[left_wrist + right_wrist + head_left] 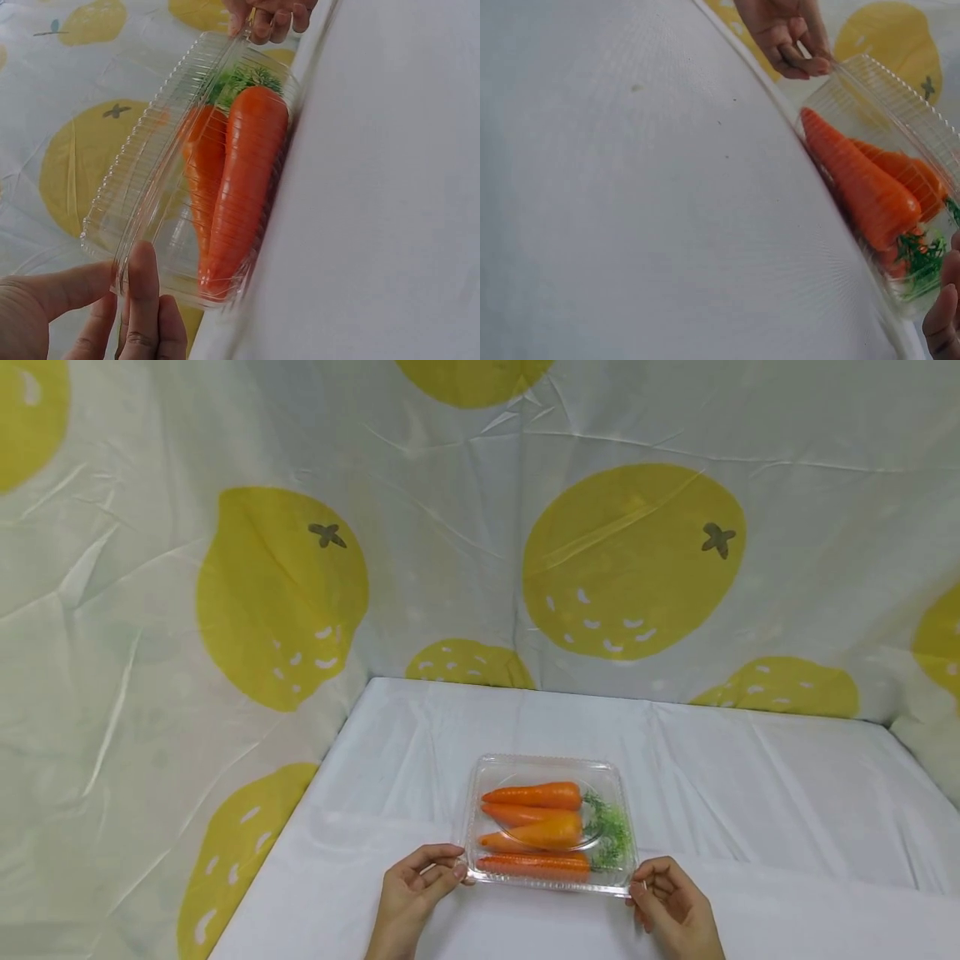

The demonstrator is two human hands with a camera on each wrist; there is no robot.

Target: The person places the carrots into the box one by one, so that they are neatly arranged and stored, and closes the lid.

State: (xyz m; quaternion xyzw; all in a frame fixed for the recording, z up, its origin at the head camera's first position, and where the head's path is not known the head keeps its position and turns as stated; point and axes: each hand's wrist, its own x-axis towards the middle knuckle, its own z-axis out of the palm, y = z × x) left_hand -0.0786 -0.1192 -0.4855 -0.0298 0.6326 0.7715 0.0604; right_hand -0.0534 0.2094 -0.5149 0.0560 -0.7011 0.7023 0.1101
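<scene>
A clear plastic clamshell box (pixel 551 766) with its lid down lies on the white-covered table in the head view. Inside it are several orange carrots (pixel 532 835) side by side, with green leafy tops (pixel 611 837) toward the right. My left hand (pixel 420 889) pinches the box's near left corner between thumb and fingers. At the near right corner my right hand (pixel 671 902) pinches the rim. In the left wrist view the thumb and fingers of the left hand (pixel 97 315) meet at the rim. The right hand (pixel 943 307) shows only partly in its own wrist view.
White cloth (pixel 750 793) covers the table around the box. A pale curtain (pixel 442 543) printed with yellow lemons (pixel 285 602) stands along the back and the left side of the table.
</scene>
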